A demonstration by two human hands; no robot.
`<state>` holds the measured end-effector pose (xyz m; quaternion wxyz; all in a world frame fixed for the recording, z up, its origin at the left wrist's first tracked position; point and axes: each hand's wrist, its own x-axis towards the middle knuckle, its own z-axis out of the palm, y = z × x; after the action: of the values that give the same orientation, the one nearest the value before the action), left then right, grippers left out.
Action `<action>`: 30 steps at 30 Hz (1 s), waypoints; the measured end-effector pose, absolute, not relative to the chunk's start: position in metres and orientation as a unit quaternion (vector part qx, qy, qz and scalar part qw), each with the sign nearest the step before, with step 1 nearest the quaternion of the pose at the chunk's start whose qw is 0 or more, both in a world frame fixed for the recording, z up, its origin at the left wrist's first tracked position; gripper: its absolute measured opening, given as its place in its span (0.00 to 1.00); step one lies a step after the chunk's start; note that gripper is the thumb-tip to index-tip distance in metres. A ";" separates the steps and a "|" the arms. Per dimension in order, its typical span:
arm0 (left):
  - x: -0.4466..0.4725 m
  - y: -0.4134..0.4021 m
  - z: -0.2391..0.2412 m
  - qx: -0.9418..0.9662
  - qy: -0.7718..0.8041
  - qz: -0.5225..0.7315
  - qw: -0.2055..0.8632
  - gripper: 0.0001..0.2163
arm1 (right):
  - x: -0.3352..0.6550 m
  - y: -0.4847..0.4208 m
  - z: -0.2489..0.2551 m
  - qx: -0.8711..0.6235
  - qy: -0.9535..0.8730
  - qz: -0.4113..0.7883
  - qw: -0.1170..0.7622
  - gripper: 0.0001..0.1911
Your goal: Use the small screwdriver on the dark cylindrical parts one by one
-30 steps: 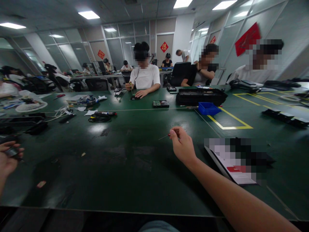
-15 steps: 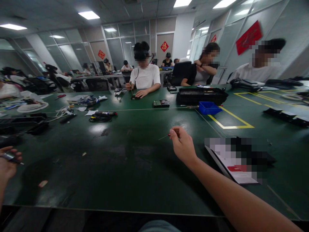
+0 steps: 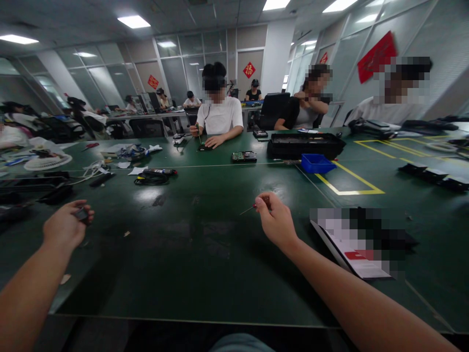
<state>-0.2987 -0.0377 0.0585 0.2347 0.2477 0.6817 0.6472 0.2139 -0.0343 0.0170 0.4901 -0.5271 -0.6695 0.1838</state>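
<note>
My left hand (image 3: 66, 225) is closed around a small dark grey, metallic-looking object (image 3: 81, 213) above the left part of the green table (image 3: 172, 274). Most of that object is hidden by the fingers and palm, so its kind does not show. In the middle, my right hand (image 3: 276, 217) pinches a screwdriver (image 3: 252, 207) by its brownish-red handle. Its thin shaft points left and slightly down, touching nothing. The two hands are well apart.
A coiled black cable (image 3: 152, 177) and a hard drive (image 3: 244, 156) lie farther back. Beyond my right hand are a blue bin (image 3: 318, 164) and a long black tray (image 3: 306, 145). A partly blurred booklet (image 3: 351, 249) lies right of my forearm. Across the table, a person (image 3: 220, 115) works with a screwdriver.
My left hand has come in from the left edge, moving right and slightly up with the grey object in it. The right hand and screwdriver have stayed nearly still.
</note>
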 end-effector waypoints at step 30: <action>0.002 -0.006 -0.011 0.808 0.455 0.296 0.229 0.17 | 0.212 -0.042 0.025 -0.522 -0.678 0.198 0.477 0.17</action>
<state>0.0025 -0.0056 -0.0114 0.2286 0.8081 0.4548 0.2964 0.2119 -0.0416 0.0249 0.4773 -0.5223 -0.6784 0.1977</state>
